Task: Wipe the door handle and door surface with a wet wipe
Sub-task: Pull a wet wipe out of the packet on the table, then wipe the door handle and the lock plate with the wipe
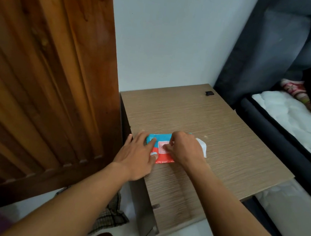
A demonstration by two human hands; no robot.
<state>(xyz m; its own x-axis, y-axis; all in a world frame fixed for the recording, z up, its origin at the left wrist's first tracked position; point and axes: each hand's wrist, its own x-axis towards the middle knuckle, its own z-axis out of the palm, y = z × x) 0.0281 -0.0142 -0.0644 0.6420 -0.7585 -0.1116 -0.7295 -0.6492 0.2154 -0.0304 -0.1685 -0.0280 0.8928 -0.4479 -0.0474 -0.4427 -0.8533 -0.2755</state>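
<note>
Wet wipe (203,147) in right hand (183,148), over pack (165,160)

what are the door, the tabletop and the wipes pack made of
Door: looks like solid wood, glossy reddish-brown varnish, with grain and carved grooves. Tabletop: probably laminated board, matte, with a uniform printed grey-brown grain. Wipes pack: thin plastic film, slightly shiny, printed blue and red.

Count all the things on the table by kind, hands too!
pack: 1
wipe: 1
black thing: 1
hands: 2, the left hand and the right hand
Total: 5
</note>
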